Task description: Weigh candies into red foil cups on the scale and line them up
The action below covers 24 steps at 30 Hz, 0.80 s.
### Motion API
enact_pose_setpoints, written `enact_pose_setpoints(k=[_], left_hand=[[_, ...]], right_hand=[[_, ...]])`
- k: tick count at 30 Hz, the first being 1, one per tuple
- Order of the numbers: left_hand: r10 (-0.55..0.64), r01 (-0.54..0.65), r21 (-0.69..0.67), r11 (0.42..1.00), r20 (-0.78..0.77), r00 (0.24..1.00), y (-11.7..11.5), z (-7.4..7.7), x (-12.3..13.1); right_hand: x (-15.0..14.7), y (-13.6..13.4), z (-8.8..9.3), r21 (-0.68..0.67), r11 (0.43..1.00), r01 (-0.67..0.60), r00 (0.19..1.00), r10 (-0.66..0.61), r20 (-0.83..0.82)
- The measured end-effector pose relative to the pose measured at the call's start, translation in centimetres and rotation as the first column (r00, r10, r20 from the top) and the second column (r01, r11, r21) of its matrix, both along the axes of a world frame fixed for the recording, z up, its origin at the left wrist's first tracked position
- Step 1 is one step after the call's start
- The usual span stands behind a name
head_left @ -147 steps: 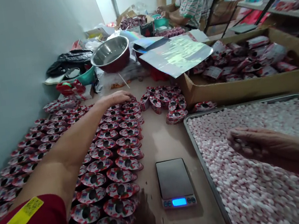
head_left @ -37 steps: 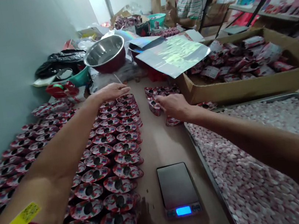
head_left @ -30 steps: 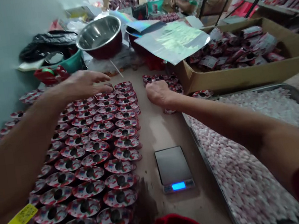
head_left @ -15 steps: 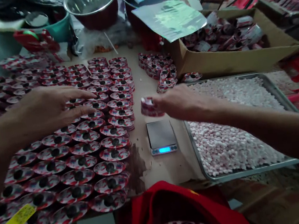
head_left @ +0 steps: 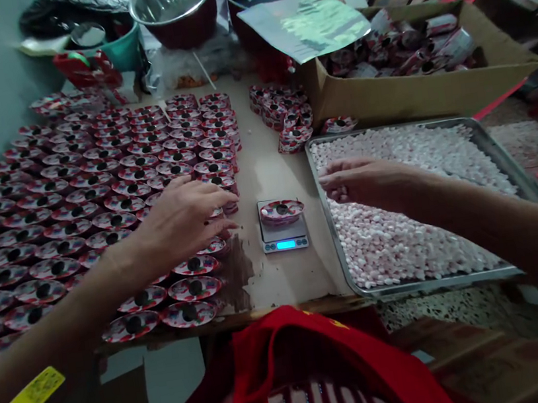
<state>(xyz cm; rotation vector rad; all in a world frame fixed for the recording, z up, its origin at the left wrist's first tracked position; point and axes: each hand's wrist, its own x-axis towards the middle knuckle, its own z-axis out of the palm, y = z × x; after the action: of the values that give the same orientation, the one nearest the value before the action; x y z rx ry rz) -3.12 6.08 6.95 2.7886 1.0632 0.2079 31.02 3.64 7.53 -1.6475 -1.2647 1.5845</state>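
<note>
A small oval printed box (head_left: 283,211) with an open top lies on the plate of a digital scale (head_left: 285,244) with a lit blue display; a white piece shows at its left end. My right hand (head_left: 361,182) is over the left edge of a metal tray (head_left: 347,270) of small white candies (head_left: 405,242). Its fingers are drawn together, and whatever they hold is too small to make out. To the left, my left hand (head_left: 188,216) hovers, fingers apart and holding nothing, by the right edge of packed rows of matching oval boxes (head_left: 133,324).
Behind the tray stands a cardboard carton (head_left: 384,95) full of printed packages, with a shiny sheet (head_left: 308,22) over its corner. More boxes (head_left: 287,115) cluster beside it. A steel bowl (head_left: 174,8) and a teal basin (head_left: 125,48) are at the back.
My right hand has put the oval box on the scale, let go, and moved right to the candy tray. My left hand has shifted right and nearer along the rows. The view has shifted slightly.
</note>
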Motion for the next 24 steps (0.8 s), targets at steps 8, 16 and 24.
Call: enact_pose_setpoints(k=[8, 16, 24], left_hand=[[0.096, -0.097, 0.102, 0.99, 0.008, 0.995, -1.0, -2.9, 2.1], [0.072, -0.073, 0.005, 0.997, 0.06, 0.996, 1.3, -2.2, 2.7], [0.114, -0.131, 0.059, 0.99, 0.238, 0.965, 0.2, -0.8, -2.9]], right_hand=[[1.3, 2.4, -0.7, -0.33, 0.943, 0.039, 0.947, -0.141, -0.29], [-2.7, 11.3, -0.3, -0.05, 0.996, -0.077, 0.961, 0.061, -0.269], [-10.1, 26.0, -5.0, 0.169, 0.964, -0.207, 0.857, 0.095, 0.506]])
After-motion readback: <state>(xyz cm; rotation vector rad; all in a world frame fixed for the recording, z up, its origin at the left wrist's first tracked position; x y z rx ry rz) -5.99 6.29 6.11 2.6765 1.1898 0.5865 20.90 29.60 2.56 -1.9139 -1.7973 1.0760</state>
